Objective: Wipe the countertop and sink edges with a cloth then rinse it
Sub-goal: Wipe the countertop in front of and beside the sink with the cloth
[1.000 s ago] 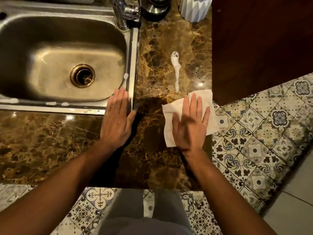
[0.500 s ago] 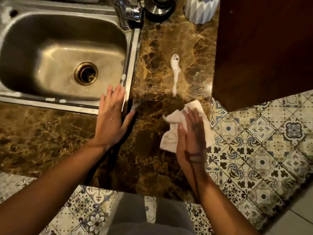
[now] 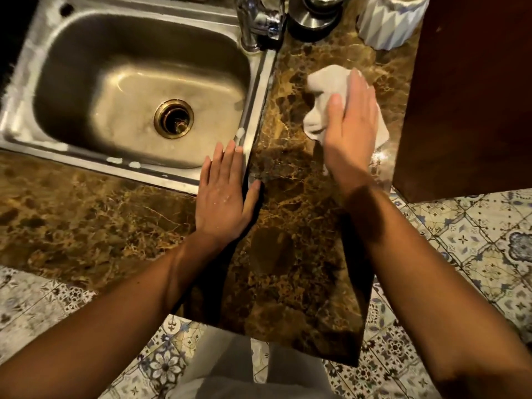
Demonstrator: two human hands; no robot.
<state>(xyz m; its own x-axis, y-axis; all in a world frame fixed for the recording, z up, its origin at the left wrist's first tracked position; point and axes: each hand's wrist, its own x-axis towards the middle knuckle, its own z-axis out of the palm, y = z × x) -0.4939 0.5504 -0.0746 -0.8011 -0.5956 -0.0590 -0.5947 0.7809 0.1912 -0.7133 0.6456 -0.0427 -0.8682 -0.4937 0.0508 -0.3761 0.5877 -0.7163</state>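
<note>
My right hand (image 3: 352, 122) lies flat with straight fingers on a bunched white cloth (image 3: 322, 84), pressing it onto the brown marble countertop (image 3: 288, 226) to the right of the sink. The white streak of foam on that strip is hidden under cloth and hand. My left hand (image 3: 226, 197) rests flat and spread on the counter at the steel sink's (image 3: 260, 90) front right corner, fingertips on its rim. White foam spots (image 3: 240, 133) sit on the right rim, and more foam (image 3: 115, 160) dots the front rim.
A chrome tap (image 3: 253, 21) stands at the sink's back right corner. Behind it are a round steel object (image 3: 316, 18) and a white ribbed vessel (image 3: 388, 21). A dark wooden cabinet (image 3: 466, 96) borders the counter on the right. Patterned floor tiles (image 3: 475, 254) lie below.
My right hand has pushed the cloth away from me, up the counter strip and over the white foam streak. The left hand has stayed at the sink corner.
</note>
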